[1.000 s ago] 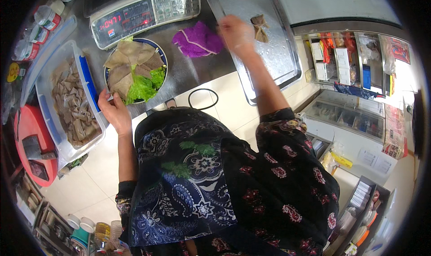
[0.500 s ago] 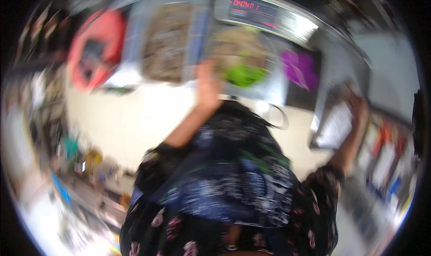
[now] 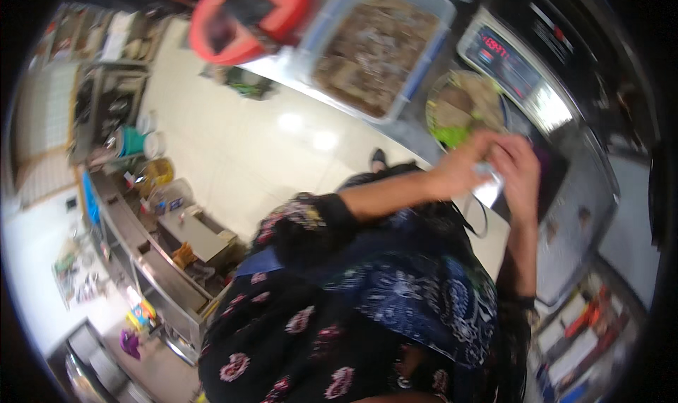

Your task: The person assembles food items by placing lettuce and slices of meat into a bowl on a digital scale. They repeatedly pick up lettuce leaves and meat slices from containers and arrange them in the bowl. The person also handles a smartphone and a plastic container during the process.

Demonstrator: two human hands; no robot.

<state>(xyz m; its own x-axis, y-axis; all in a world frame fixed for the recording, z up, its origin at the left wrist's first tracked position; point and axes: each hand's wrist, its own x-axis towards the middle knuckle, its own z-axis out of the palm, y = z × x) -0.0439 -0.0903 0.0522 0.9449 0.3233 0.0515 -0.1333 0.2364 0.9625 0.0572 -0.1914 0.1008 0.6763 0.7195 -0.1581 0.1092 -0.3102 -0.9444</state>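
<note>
My left hand [image 3: 458, 168] and my right hand [image 3: 520, 171] meet in front of my apron, fingers bent together. Between them shows a small shiny whitish piece [image 3: 487, 185], too blurred to name. Just beyond the left hand is a round dish [image 3: 432, 103] with pale brown pieces [image 3: 452, 106] and something bright green [image 3: 450, 134]. Behind the dish stands a digital scale [image 3: 505, 67] with a lit red display. On my right hand's other side lies a metal tray [image 3: 583, 212] with a few small brownish bits on it.
A clear plastic bin [image 3: 421, 78] of brownish pieces stands left of the dish. Farther left, a red basin [image 3: 296, 7] holds a dark object. An open compartment [image 3: 590, 318] with tools or utensils lies at lower right. Shelves and a bench [image 3: 152, 269] line the left.
My right hand has come left from the metal tray, and my left hand has moved to meet it. The whole view has turned, showing more of the floor and shelves at left.
</note>
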